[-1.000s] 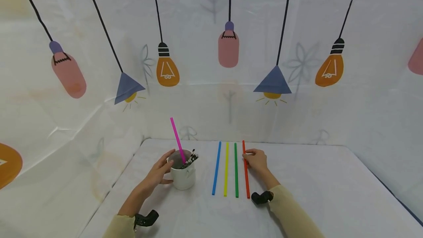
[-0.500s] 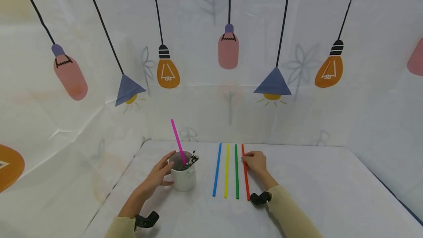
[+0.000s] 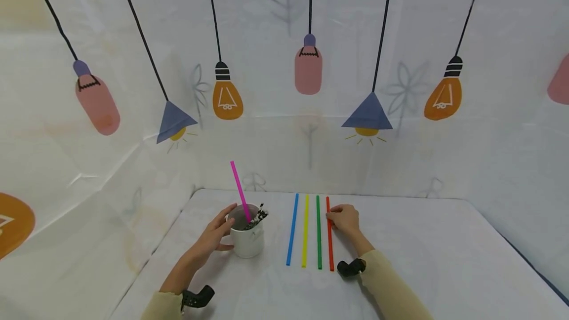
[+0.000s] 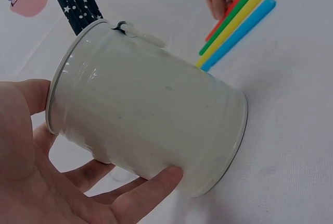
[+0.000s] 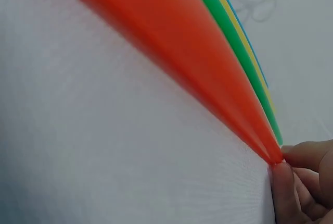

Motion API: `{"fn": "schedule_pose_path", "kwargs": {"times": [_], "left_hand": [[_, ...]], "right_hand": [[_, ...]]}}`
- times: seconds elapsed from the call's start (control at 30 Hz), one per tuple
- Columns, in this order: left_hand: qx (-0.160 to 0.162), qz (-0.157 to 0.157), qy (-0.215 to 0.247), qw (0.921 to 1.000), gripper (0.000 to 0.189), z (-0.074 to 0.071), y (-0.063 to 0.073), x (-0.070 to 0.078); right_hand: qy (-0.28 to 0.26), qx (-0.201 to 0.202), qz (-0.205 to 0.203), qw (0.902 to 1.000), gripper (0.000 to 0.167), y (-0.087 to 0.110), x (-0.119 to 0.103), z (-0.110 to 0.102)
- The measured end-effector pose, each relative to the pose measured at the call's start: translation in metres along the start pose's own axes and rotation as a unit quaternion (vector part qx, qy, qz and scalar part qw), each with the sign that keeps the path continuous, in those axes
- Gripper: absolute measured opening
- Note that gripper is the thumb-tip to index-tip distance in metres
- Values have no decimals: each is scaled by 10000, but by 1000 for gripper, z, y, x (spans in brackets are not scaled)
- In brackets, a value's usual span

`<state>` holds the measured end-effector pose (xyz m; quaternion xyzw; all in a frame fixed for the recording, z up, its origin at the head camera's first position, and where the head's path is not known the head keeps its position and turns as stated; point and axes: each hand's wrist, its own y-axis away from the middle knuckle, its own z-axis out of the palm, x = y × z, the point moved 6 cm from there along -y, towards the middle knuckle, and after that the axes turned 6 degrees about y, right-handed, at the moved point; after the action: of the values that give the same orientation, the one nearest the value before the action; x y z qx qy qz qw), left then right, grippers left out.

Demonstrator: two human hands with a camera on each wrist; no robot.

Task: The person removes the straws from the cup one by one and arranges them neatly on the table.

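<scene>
A small white metal pail [image 3: 247,242] stands upright on the left of the table. My left hand [image 3: 212,235] holds it from the left, with fingers near the rim and along its side [image 4: 145,109]. A pink straw [image 3: 240,189] leans in it beside black straws with white stars [image 4: 75,2]. My right hand [image 3: 345,218] pinches a red straw [image 3: 330,246] between thumb and fingertips [image 5: 283,179]. The red straw lies on the table, alongside a green straw [image 3: 318,233], a yellow straw [image 3: 305,233] and a blue straw [image 3: 292,231], all roughly parallel with gaps between them.
The white table [image 3: 426,251] ends at a hanging white cloth [image 3: 275,142] printed with lamps, behind and to the left. A black wrist device [image 3: 351,267] sits close to the lower end of the red straw, and another [image 3: 197,296] is on my left wrist.
Pinched in my right hand, the red straw has turned a little: its lower end has shifted left, so it now lies straighter beside the green one. My left hand stays at the pail.
</scene>
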<state>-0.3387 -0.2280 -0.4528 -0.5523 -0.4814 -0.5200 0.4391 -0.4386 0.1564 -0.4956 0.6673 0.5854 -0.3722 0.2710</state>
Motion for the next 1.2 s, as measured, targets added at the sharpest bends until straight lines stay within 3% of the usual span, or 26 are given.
{"fn": "schedule_pose_path", "kwargs": {"times": [0.57,1.2], "left_hand": [[15,-3,20,10000,57,0,-1,0],[9,47,-48,10000,56,1,0,1]], "right_hand": [[12,-398,140,9991,24,-3,-3,-4],[123,-291,64,9995,25,-4,-1,-2]]}}
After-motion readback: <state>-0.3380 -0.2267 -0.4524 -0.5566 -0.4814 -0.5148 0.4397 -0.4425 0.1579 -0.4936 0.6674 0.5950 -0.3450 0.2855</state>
